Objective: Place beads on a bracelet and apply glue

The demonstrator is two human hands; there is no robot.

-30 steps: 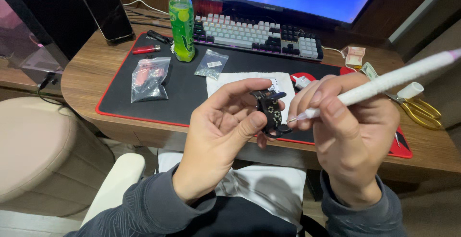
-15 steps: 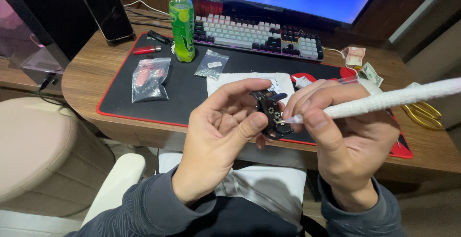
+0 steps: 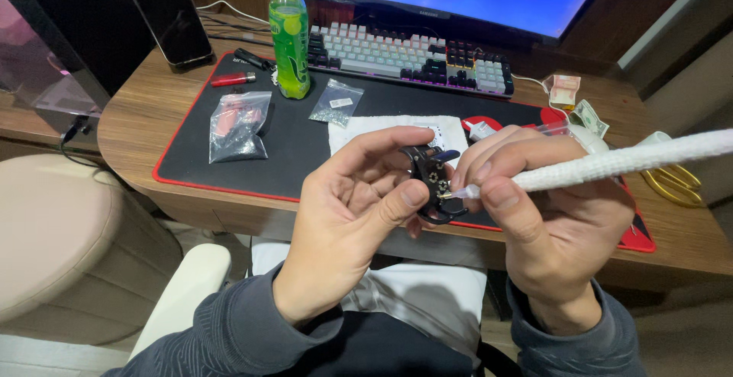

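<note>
My left hand (image 3: pixel 359 209) pinches a small black mechanical part (image 3: pixel 435 182) between thumb and fingers, held up over the desk's front edge. My right hand (image 3: pixel 550 209) grips a long white tool with a textured wrap (image 3: pixel 611 165), its pointed tip touching the black part. The tool's shaft runs off to the right, nearly level. Both hands sit close together above my lap.
A black desk mat with a red border (image 3: pixel 298 148) carries a white cloth (image 3: pixel 382 129), two small plastic bags (image 3: pixel 238 124) and a green bottle (image 3: pixel 288 30). Behind are a keyboard (image 3: pixel 405 53), a monitor, a phone on a stand (image 3: pixel 172 18); yellow scissors (image 3: pixel 676 182) lie right.
The white tool has swung down from a steep upward slant to nearly level, its tip staying on the black part. My left hand has held still.
</note>
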